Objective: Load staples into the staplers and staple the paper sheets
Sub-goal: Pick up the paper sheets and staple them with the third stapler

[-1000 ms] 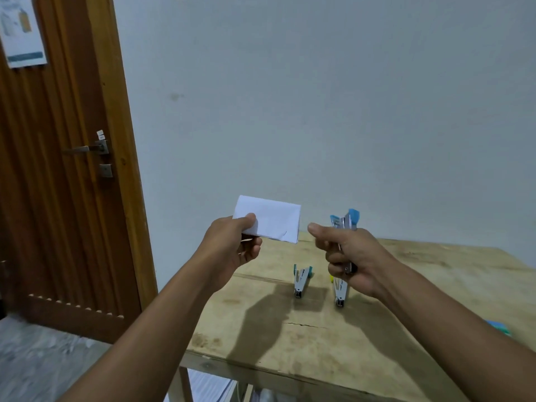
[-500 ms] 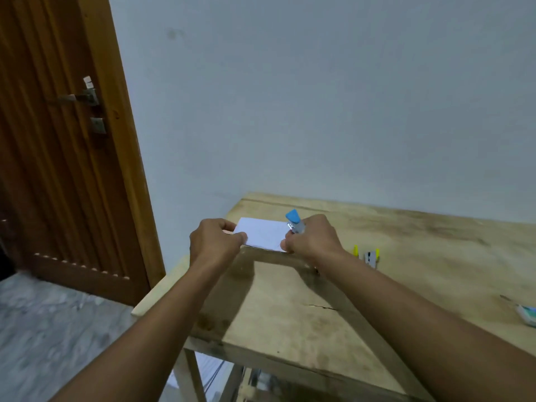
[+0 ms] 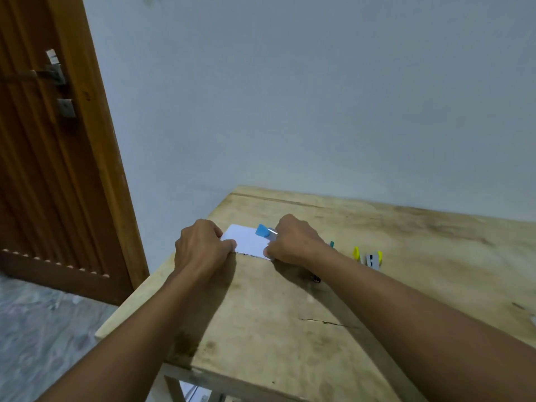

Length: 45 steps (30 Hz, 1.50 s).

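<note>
A small white folded paper sheet [image 3: 246, 239] lies on the wooden table [image 3: 290, 329], near its far left corner. My left hand [image 3: 201, 248] pinches the paper's left edge. My right hand [image 3: 295, 242] is closed around a blue stapler [image 3: 264, 231], whose blue tip sticks out over the paper's right part. A yellow stapler [image 3: 368, 258] lies on the table just right of my right wrist. A teal stapler [image 3: 331, 244] peeks out behind that wrist, mostly hidden.
A wooden door [image 3: 52, 140] with a metal handle [image 3: 46, 74] stands at the left, beside the pale wall [image 3: 290, 97]. The table's left edge drops to a grey floor [image 3: 43, 338]. A crack [image 3: 322, 322] runs across the tabletop.
Both hands came down from mid-air and now rest on the table with the paper and blue stapler. The view tilted downward.
</note>
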Tool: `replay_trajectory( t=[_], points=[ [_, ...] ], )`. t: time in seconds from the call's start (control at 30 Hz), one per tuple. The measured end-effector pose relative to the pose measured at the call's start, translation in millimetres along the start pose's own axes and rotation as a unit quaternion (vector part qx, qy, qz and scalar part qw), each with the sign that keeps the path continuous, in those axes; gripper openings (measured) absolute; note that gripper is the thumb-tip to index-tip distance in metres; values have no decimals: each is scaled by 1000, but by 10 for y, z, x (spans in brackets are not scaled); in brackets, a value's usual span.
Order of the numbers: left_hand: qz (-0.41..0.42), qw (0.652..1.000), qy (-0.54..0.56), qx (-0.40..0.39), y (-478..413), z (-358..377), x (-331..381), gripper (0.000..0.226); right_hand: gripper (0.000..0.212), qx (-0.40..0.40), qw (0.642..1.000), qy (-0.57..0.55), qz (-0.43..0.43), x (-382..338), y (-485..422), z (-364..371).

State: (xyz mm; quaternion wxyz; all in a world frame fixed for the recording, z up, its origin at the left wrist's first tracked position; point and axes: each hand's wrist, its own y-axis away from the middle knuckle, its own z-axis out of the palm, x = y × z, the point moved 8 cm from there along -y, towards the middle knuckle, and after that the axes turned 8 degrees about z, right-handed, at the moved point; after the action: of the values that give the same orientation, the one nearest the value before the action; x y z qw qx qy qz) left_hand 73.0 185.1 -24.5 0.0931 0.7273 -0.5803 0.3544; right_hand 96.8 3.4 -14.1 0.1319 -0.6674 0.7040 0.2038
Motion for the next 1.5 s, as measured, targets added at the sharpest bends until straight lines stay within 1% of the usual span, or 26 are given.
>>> replay_trajectory(
  t=[0.07, 0.13, 0.23, 0.27, 0.33, 0.4, 0.47, 0.5, 0.53, 0.6, 0.63, 0.77, 0.87, 0.93, 1.03, 1.17, 1.3, 1.43, 1.5],
  points=[
    [5, 1000, 3, -22, 4, -15, 18, 46, 30, -35, 998, -59, 1, -24, 36, -34],
    [7, 999, 19, -27, 41, -105, 63, 55, 33, -80, 981, -174, 15, -31, 126, -152],
    [46, 998, 48, -11, 207, -303, 329, 42, 28, -129, 934, -330, 51, 47, 297, -425],
    [57, 996, 68, -24, 283, -315, 453, 36, 27, -141, 917, -369, 62, 91, 348, -523],
    [68, 983, 141, -96, 488, -217, 744, 26, 26, -147, 896, -413, 67, 199, 463, -720],
    [57, 943, 270, -186, 753, -22, 1082, 26, 24, -124, 896, -424, 47, 308, 542, -921],
    [45, 894, 376, -241, 1048, 143, 1442, 33, 26, -73, 905, -418, 33, 467, 665, -1120],
    [47, 880, 404, -244, 1151, 203, 1599, 32, 29, -45, 912, -407, 33, 550, 732, -1209],
    [50, 875, 419, -235, 1222, 269, 1725, 28, 32, -12, 920, -390, 41, 650, 796, -1301],
    [46, 876, 432, -207, 1322, 411, 1888, 21, 38, 57, 934, -347, 61, 884, 892, -1489],
    [41, 877, 437, -196, 1370, 499, 1951, 21, 38, 74, 935, -339, 70, 1019, 944, -1569],
    [19, 872, 450, -191, 1518, 708, 2100, 15, 22, 69, 926, -357, 99, 1394, 1013, -1660],
    [-1, 870, 454, -192, 1607, 860, 2156, 7, 19, 93, 925, -350, 115, 1666, 945, -1646],
    [-5, 878, 437, -193, 1619, 994, 2157, 4, 16, 102, 929, -332, 130, 1838, 872, -1564],
    [0, 893, 401, -205, 1648, 1185, 2130, 5, 15, 108, 926, -327, 156, 2079, 782, -1394],
    [24, 920, 334, -206, 1657, 1348, 2091, 10, 21, 106, 922, -323, 184, 2295, 654, -1210],
    [73, 943, 261, -194, 1620, 1346, 2121, 18, 17, 118, 926, -291, 209, 2405, 579, -1114],
    [113, 954, 187, -205, 1600, 1354, 2160, 25, 12, 105, 921, -304, 220, 2450, 560, -1041],
    [123, 956, 169, -205, 1615, 1351, 2177, 25, 18, 106, 918, -315, 216, 2470, 549, -1034]
  ],
)
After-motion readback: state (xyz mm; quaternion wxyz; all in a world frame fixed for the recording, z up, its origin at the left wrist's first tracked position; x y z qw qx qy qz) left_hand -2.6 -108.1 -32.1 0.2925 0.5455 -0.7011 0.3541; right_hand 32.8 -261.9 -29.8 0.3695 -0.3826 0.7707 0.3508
